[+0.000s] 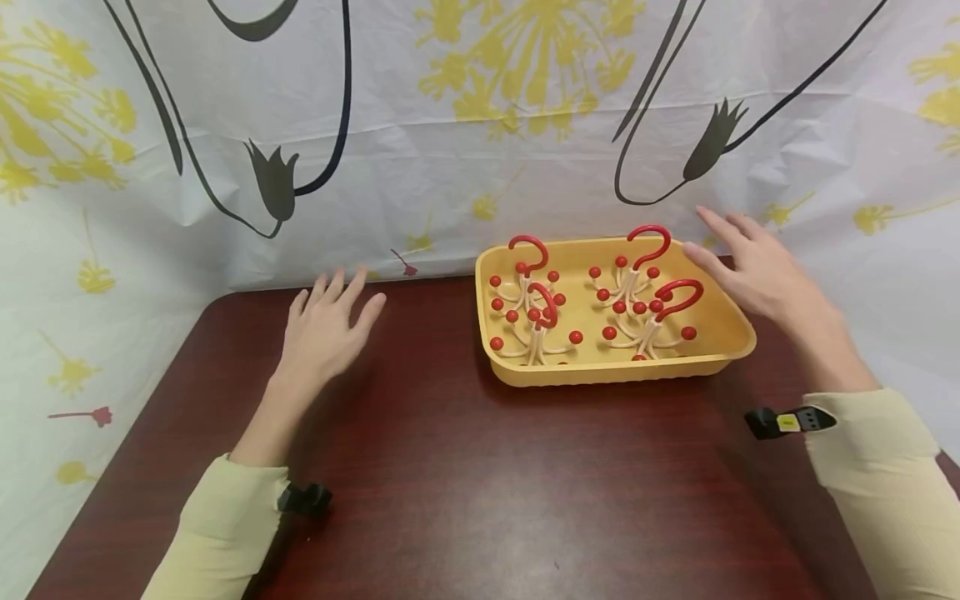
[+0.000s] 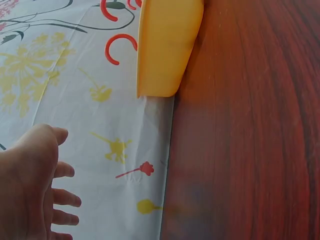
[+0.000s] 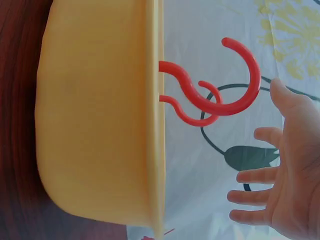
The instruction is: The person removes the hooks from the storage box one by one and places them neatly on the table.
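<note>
A yellow plastic basin (image 1: 600,375) stands at the back of the dark red table. Inside it are several cream plastic hangers with red hooks (image 1: 678,287) and red ball tips on curved arms. The red hooks rise above the basin's rim. My right hand (image 1: 757,262), fingers spread, is at the basin's right rim and holds nothing. In the right wrist view two red hooks (image 3: 240,107) show between the basin wall and the right hand (image 3: 295,170). My left hand (image 1: 322,333) is over the table's left part, fingers straight and spread, apart from the basin, with nothing in it.
A white cloth (image 1: 420,183) with yellow and grey flower prints hangs behind and beside the table (image 1: 480,500). Black wrist cameras are strapped at the left cuff (image 1: 303,500) and right cuff (image 1: 787,421).
</note>
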A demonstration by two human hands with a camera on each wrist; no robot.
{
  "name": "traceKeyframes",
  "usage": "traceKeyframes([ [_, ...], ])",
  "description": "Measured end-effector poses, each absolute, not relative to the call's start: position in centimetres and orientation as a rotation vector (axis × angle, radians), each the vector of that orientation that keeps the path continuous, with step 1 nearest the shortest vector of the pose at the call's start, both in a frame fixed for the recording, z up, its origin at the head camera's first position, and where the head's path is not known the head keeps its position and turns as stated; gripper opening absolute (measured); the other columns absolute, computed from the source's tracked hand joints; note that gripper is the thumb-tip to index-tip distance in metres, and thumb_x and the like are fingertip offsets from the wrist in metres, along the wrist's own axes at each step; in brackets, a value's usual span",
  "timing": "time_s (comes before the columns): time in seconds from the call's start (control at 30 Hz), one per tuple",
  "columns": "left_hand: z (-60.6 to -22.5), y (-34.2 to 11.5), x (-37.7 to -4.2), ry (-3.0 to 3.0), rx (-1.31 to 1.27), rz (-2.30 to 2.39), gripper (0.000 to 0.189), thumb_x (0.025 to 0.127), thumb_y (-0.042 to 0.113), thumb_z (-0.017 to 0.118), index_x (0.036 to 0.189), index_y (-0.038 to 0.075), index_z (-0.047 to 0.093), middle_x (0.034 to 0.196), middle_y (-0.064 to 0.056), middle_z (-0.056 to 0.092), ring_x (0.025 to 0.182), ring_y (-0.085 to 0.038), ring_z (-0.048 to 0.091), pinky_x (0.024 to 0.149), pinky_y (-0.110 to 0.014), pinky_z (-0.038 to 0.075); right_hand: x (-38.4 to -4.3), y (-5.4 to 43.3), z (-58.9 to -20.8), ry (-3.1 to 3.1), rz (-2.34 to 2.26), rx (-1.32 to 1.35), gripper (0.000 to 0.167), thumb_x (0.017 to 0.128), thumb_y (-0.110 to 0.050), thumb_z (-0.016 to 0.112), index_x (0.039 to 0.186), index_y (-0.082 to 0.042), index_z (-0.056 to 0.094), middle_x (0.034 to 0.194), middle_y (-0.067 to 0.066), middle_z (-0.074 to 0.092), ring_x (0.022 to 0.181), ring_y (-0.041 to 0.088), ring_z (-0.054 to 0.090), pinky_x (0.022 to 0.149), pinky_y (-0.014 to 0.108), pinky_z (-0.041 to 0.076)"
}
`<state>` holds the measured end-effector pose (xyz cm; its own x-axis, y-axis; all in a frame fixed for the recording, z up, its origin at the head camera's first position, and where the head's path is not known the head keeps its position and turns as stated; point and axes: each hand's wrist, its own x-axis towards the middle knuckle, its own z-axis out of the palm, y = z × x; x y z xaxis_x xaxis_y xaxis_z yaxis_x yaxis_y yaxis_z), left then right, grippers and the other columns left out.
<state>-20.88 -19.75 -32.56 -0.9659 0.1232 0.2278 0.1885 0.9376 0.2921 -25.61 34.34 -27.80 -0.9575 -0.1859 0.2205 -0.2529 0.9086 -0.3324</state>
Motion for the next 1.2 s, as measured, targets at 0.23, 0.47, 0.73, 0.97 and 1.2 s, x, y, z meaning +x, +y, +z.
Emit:
traceKeyframes([
  [0.23, -33.1, -18.9, -21.1, -2.871, -0.249, -0.512, 0.072, 0.104, 0.063, 0.025, 0.16, 0.017, 0.031, 0.16, -0.021, 0.032, 0.147, -0.044, 0.026, 0.117, -0.061, 0.018, -25.5, 35.2, -28.5, -2.9, 0.577, 0.29, 0.071, 0.103, -0.055, 0.043, 0.163, -0.026, 0.018, 0.157, 0.034, 0.022, 0.146, 0.053, 0.015, 0.111, 0.073, 0.014],
  [0.47, -33.9, -18.4, -21.1, -2.871, -0.266, -0.538, 0.068, 0.106, 0.06, 0.026, 0.16, 0.018, 0.031, 0.156, -0.022, 0.039, 0.141, -0.043, 0.039, 0.113, -0.062, 0.028, -25.5, 36.2, -29.5, -2.873, 0.605, 0.278, 0.069, 0.105, -0.05, 0.044, 0.162, -0.016, 0.023, 0.147, 0.039, 0.034, 0.133, 0.057, 0.031, 0.107, 0.073, 0.023],
  [0.73, -34.5, -17.6, -21.2, -2.869, -0.31, -0.617, 0.068, 0.106, 0.057, 0.028, 0.16, 0.015, 0.029, 0.153, -0.023, 0.043, 0.136, -0.044, 0.044, 0.112, -0.06, 0.032, -25.4, 36.8, -30.6, -2.85, 0.667, 0.251, 0.068, 0.105, -0.047, 0.046, 0.159, -0.008, 0.029, 0.131, 0.037, 0.051, 0.119, 0.053, 0.049, 0.102, 0.071, 0.031],
  [0.97, -34.7, -16.8, -21.1, -2.867, -0.326, -0.707, 0.07, 0.107, 0.056, 0.031, 0.161, 0.013, 0.026, 0.153, -0.023, 0.042, 0.135, -0.046, 0.044, 0.111, -0.059, 0.034, -25.3, 37.0, -31.7, -2.892, 0.732, 0.204, 0.071, 0.104, -0.048, 0.046, 0.157, -0.003, 0.03, 0.125, 0.037, 0.056, 0.114, 0.053, 0.053, 0.096, 0.068, 0.039],
  [1.2, -35.0, -15.7, -21.1, -2.802, -0.367, -0.842, 0.067, 0.107, 0.054, 0.035, 0.158, 0.01, 0.033, 0.151, -0.021, 0.044, 0.137, -0.041, 0.043, 0.113, -0.057, 0.033, -25.1, 37.3, -32.6, -2.909, 0.707, 0.128, 0.069, 0.104, -0.049, 0.048, 0.145, 0.006, 0.042, 0.122, 0.039, 0.057, 0.11, 0.053, 0.055, 0.09, 0.066, 0.044],
])
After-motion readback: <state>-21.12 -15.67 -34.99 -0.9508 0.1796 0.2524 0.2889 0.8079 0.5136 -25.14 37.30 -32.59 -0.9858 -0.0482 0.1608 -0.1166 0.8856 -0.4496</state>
